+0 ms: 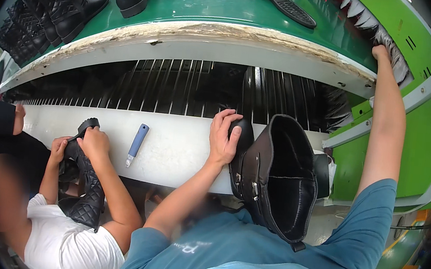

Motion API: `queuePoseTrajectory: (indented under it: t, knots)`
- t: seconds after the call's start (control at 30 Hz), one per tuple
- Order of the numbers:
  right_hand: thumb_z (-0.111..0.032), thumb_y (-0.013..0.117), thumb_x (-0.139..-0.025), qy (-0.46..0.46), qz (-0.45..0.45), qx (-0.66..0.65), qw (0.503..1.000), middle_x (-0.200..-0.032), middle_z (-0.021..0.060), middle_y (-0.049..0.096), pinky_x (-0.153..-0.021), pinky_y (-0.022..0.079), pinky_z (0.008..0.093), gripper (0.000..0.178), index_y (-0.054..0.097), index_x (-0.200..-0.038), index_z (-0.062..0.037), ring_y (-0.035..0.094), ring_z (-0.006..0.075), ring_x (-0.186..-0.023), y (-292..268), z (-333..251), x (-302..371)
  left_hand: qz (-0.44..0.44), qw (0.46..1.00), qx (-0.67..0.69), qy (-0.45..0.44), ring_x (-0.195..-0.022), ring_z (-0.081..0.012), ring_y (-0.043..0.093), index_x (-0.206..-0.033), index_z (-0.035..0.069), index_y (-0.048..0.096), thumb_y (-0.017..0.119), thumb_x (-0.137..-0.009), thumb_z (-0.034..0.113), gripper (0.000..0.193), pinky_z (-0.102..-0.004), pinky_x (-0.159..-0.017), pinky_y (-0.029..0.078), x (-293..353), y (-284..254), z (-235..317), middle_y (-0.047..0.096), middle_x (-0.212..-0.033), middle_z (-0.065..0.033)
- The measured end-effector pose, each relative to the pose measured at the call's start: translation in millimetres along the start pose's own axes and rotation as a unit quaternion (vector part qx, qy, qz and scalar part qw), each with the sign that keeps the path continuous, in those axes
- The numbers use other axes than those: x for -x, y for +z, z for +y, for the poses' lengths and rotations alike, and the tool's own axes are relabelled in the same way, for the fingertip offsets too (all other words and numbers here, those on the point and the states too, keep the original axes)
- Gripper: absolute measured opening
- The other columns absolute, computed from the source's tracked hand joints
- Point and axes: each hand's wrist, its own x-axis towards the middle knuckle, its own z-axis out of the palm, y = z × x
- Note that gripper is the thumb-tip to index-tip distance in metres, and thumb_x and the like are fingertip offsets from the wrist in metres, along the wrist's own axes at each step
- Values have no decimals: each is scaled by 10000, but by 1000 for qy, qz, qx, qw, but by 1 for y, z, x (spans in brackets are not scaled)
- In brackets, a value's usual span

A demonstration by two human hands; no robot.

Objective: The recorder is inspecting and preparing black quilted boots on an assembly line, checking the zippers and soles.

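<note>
Left hand (224,136) grips the buckled boot (260,168) only by its toe (247,136) — it might twist loose; right hand (380,52), can't tell.

Boot (276,180) black; ledge (188,147) white; tabletop (208,2) green; tool handle (139,139) blue; far-left boots (41,3) quilted black.

The teal shirt (266,250) bears white lettering (197,247), mostly unclear

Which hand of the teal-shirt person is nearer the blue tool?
Left. The left hand is right of the blue tool, on a boot; the right hand is farther, beside bristles.
</note>
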Motion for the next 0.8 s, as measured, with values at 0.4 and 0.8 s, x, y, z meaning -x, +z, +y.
queuePoseTrajectory:
  t: [0.4, 0.8]
  knots:
    - [94, 697, -971, -54, -47, -902, 426, -1197, 135, 716, -821, 605, 467, 537, 589, -1473, -63, 700, 289, -989, -82, -207, 232, 67, 997, 26, 9, -1222, -303, 646, -1259, 16, 713, 640, -1083, 271, 319, -416, -1085, 499, 0, -12, 0, 679, -1297, -157]
    - [-155, 724, -1067, -460, -234, -672, 530, -1349, 83, 714, -1086, 544, 316, 393, 652, -1440, -52, 692, 155, -1212, -122, -252, 528, 57, 903, -308, 294, -1494, -393, 503, -1587, 178, 578, 981, -729, 332, 960, -617, -1276, 261, -60, -112, 202, 517, -1653, -136]
